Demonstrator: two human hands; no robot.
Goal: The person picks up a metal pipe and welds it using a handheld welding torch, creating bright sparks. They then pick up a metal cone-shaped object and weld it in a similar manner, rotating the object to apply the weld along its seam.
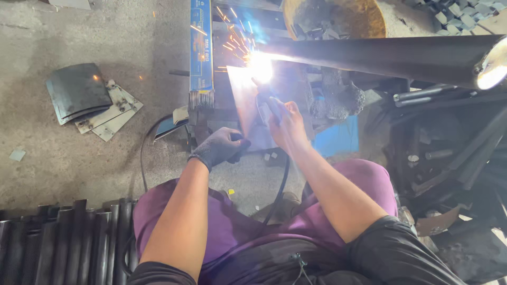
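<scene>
Purple trousers nearest, cable (280, 190) running up between the knees. Gloved left hand (219, 148) gripping plate (248, 105) at its lower edge. Bare right hand (288, 124) wrapped around electrode holder (266, 105), arc (260, 67) sparking where plate meets dark pipe (380, 55). Blue rod box (201, 47) just left.

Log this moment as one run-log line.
left hand: gloved, steadying plate | right hand: bare, holding electrode holder | arc: lit under pipe
</scene>
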